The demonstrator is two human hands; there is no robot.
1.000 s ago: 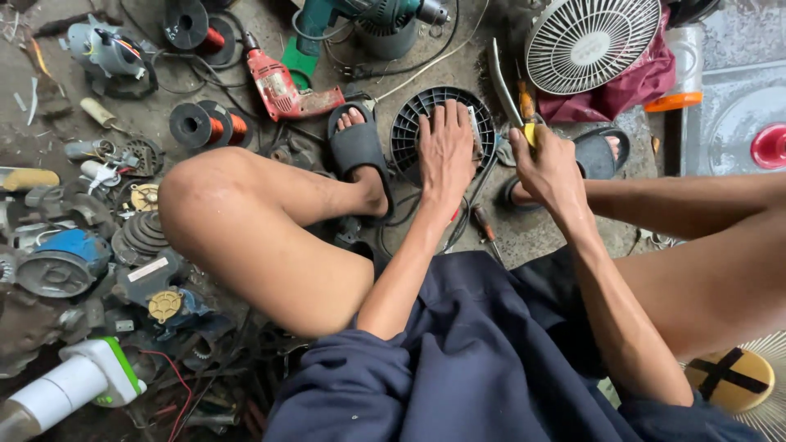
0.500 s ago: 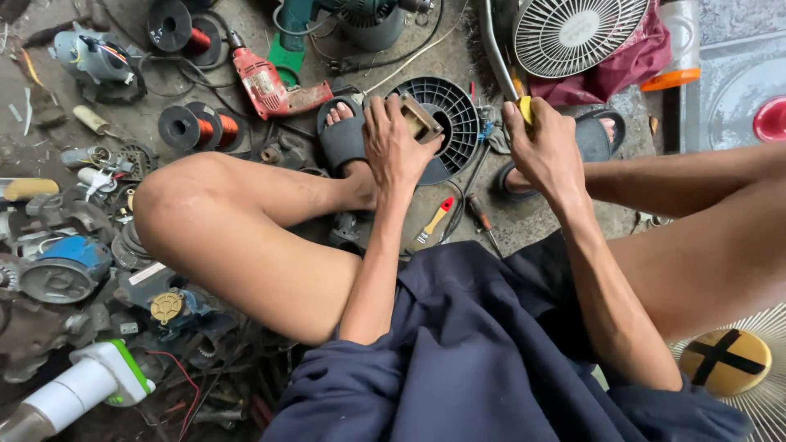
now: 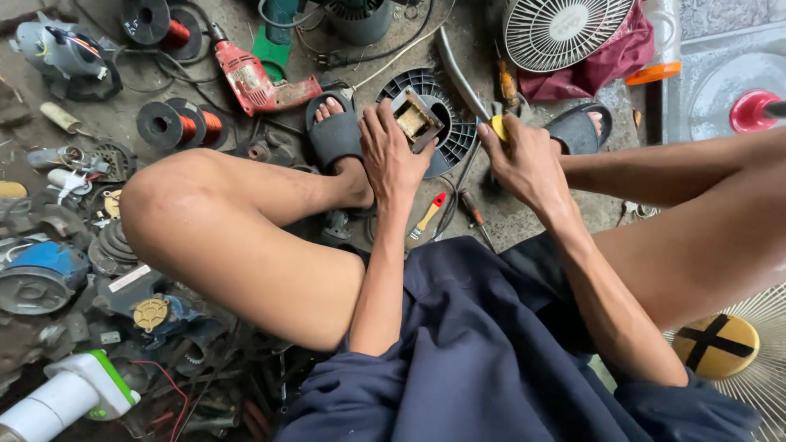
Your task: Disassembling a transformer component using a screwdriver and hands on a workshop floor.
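My left hand [image 3: 393,155] grips a small square metal motor part with a brass-coloured core [image 3: 416,119], tilted up over a black round fan grille [image 3: 442,102] on the floor. My right hand [image 3: 524,160] is closed on a tool with a yellow handle [image 3: 499,127], whose long grey metal shaft [image 3: 458,74] slants up and away to the left. The two hands are close together above the grille. My bare knees frame the hands, and my feet rest in black sandals [image 3: 334,135].
A red power drill [image 3: 258,78], black spools of copper wire [image 3: 176,123], small screwdrivers [image 3: 427,217], a white fan guard [image 3: 565,29], a red cloth, motor parts at left and a white-green bottle [image 3: 70,393] crowd the concrete floor.
My left hand lifted from flat on the grille and now holds the square motor part raised. My right hand with the tool moved a little toward it.
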